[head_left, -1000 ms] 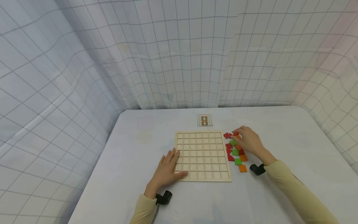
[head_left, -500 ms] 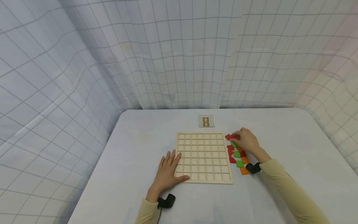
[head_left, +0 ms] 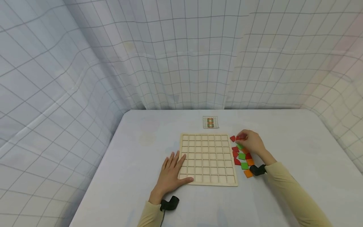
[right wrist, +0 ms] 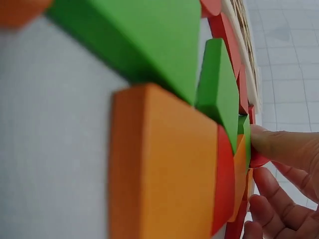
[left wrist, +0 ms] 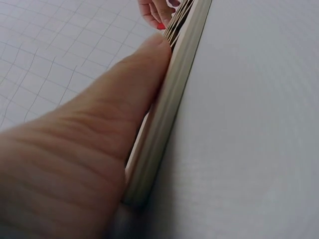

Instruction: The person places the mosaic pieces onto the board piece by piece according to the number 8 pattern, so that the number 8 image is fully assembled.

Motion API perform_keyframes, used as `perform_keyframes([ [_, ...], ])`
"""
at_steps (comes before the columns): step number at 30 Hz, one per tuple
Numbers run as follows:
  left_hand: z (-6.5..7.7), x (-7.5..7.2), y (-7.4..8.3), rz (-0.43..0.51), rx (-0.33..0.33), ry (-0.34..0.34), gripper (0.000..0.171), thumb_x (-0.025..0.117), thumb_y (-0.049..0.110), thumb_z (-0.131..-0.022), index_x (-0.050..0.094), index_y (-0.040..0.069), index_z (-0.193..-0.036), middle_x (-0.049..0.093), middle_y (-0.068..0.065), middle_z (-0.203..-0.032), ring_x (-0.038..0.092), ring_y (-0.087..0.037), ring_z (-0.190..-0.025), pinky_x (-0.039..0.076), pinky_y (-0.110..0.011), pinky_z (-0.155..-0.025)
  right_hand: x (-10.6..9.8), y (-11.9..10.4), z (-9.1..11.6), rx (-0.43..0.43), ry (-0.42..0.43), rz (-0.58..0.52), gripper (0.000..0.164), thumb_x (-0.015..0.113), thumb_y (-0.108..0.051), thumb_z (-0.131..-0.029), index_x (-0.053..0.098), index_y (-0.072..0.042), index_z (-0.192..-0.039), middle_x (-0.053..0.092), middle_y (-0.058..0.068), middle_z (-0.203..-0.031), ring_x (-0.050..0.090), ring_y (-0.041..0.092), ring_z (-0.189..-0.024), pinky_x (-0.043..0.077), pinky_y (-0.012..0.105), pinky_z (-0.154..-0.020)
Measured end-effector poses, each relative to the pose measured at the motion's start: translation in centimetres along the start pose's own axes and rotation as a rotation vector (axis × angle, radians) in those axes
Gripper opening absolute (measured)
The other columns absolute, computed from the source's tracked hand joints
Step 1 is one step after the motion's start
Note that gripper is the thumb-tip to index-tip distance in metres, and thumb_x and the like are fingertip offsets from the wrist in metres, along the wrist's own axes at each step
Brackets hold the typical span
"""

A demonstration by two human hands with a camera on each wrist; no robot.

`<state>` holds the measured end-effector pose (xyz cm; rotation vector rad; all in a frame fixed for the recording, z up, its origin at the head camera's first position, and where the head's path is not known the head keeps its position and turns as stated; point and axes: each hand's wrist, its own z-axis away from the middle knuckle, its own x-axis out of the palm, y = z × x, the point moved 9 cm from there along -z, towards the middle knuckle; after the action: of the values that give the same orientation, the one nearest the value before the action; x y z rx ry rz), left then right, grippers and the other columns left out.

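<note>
A pale wooden grid board [head_left: 209, 159] lies on the table. My left hand [head_left: 169, 176] rests on its left edge with fingers spread and the thumb along the near left corner; in the left wrist view the thumb [left wrist: 114, 94] lies over the board's rim. Beyond the board's right side, my right hand [head_left: 252, 142] pinches a red tile [right wrist: 259, 158] between thumb and fingers, above a cluster of tiles. Around it lie several red tiles [head_left: 235, 149], green tiles [head_left: 242, 156] and orange tiles [head_left: 248, 173]. Part of the cluster is hidden beneath the hand.
Behind the board lies a small gridded card [head_left: 210, 122] with a coloured pattern. White cloth covers the table [head_left: 147, 138]. Checked curtains [head_left: 181, 63] hang at the back and both sides.
My right hand has closed its fingertips on a red tile at the far end of the cluster and lifted it slightly. The left hand stays on the board.
</note>
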<state>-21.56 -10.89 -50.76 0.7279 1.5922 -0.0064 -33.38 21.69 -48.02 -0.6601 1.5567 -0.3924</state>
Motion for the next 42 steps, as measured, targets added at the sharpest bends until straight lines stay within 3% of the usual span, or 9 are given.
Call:
perform_keyframes([
  [9,0.1,-0.1,0.2,0.021,0.021,0.007,0.079,0.056,0.058,-0.088,0.031,0.016,-0.15,0.019,-0.016,-0.154,0.008,-0.035,-0.142,0.004,-0.051,-0.112,-0.8,0.1,0.3,0.042,0.058,-0.086,0.017,0.069,-0.019,-0.088,0.063,-0.005,-0.094,0.064,0.011,-0.086,0.053,0.024,-0.071,0.044,0.031,-0.057],
  [15,0.1,-0.1,0.0,0.018,0.019,0.019,0.078,0.054,0.06,-0.087,0.033,0.018,-0.15,0.02,-0.015,-0.155,0.008,-0.034,-0.142,0.004,-0.05,-0.111,-1.2,-3.0,0.0,-0.096,0.148,-0.181,0.017,0.069,-0.017,-0.089,0.066,-0.004,-0.1,0.067,0.012,-0.087,0.062,0.027,-0.077,0.05,0.035,-0.065],
  [18,0.1,0.0,-0.1,0.028,0.013,0.022,0.078,0.055,0.061,-0.087,0.034,0.019,-0.149,0.02,-0.014,-0.155,0.009,-0.034,-0.142,0.004,-0.05,-0.112,-0.4,-4.8,-0.1,-0.151,0.11,-0.239,0.018,0.068,-0.016,-0.09,0.068,-0.004,-0.103,0.067,0.01,-0.088,0.063,0.025,-0.077,0.051,0.036,-0.068],
  [24,0.1,-0.1,-0.1,0.029,0.007,0.025,0.078,0.057,0.06,-0.086,0.035,0.019,-0.149,0.021,-0.014,-0.154,0.009,-0.033,-0.142,0.005,-0.05,-0.111,2.1,-7.7,-0.5,-0.181,-0.01,-0.298,0.024,0.066,-0.01,-0.091,0.068,0.0,-0.112,0.066,0.012,-0.101,0.065,0.025,-0.085,0.052,0.038,-0.072],
  [28,0.0,-0.2,0.0,0.013,0.008,0.028,0.077,0.058,0.059,-0.086,0.036,0.019,-0.148,0.023,-0.015,-0.154,0.011,-0.034,-0.142,0.007,-0.051,-0.111,3.4,-9.1,-0.9,-0.191,-0.042,-0.316,0.02,0.071,-0.008,-0.086,0.067,0.001,-0.104,0.067,0.01,-0.092,0.066,0.024,-0.08,0.053,0.036,-0.069],
  [33,-0.1,-0.3,0.0,0.01,0.003,0.023,0.077,0.058,0.059,-0.086,0.036,0.02,-0.149,0.022,-0.014,-0.154,0.01,-0.034,-0.142,0.006,-0.051,-0.111,4.9,-9.9,-1.5,-0.161,-0.08,-0.378,0.011,0.076,-0.012,-0.082,0.068,-0.006,-0.085,0.068,0.003,-0.08,0.066,0.022,-0.074,0.051,0.033,-0.066],
  [36,-0.1,-0.2,-0.1,0.006,-0.011,0.001,0.078,0.056,0.06,-0.086,0.033,0.022,-0.15,0.019,-0.012,-0.155,0.007,-0.032,-0.143,0.004,-0.049,-0.112,6.0,-10.2,-1.9,-0.146,-0.11,-0.41,0.009,0.076,-0.014,-0.082,0.071,-0.008,-0.084,0.069,0.001,-0.079,0.066,0.019,-0.073,0.051,0.032,-0.065],
  [42,0.0,0.0,-0.2,0.012,-0.023,-0.012,0.078,0.055,0.061,-0.086,0.032,0.023,-0.15,0.017,-0.011,-0.156,0.005,-0.029,-0.143,0.002,-0.046,-0.112,7.6,-11.4,-2.4,-0.206,-0.136,-0.391,0.007,0.072,-0.008,-0.085,0.074,-0.005,-0.091,0.07,0.003,-0.087,0.066,0.015,-0.075,0.052,0.029,-0.066],
])
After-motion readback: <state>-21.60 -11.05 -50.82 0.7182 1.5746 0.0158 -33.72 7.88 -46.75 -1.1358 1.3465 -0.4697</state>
